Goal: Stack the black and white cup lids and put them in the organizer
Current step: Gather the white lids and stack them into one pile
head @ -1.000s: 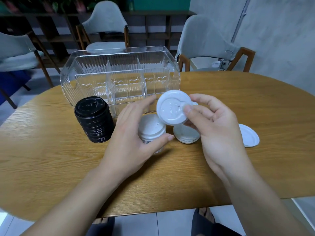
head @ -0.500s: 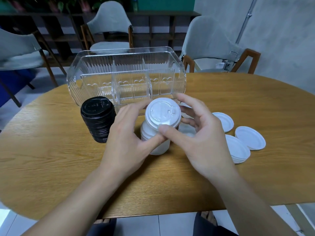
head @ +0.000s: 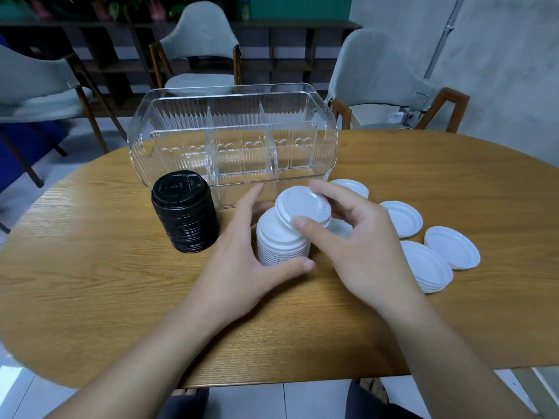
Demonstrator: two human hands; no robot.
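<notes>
A stack of white lids (head: 279, 241) stands mid-table, and my left hand (head: 242, 261) grips its side between thumb and fingers. My right hand (head: 357, 246) pinches a single white lid (head: 302, 207), tilted and resting on the stack's top right edge. A stack of black lids (head: 184, 216) stands just to the left. The clear plastic organizer (head: 233, 140) with dividers sits behind both stacks. Loose white lids lie upside down at the right: a single lid (head: 402, 217), another lid (head: 452, 246), a small pile (head: 428, 269), and a lid by the organizer (head: 352, 187).
The oval wooden table (head: 90, 282) has its front edge close to me. Grey chairs (head: 199, 46) stand behind the table, with dark shelving further back.
My right hand has brought the single white lid down from the air onto the white stack, where it now sits tilted. My left hand stays on the stack.
</notes>
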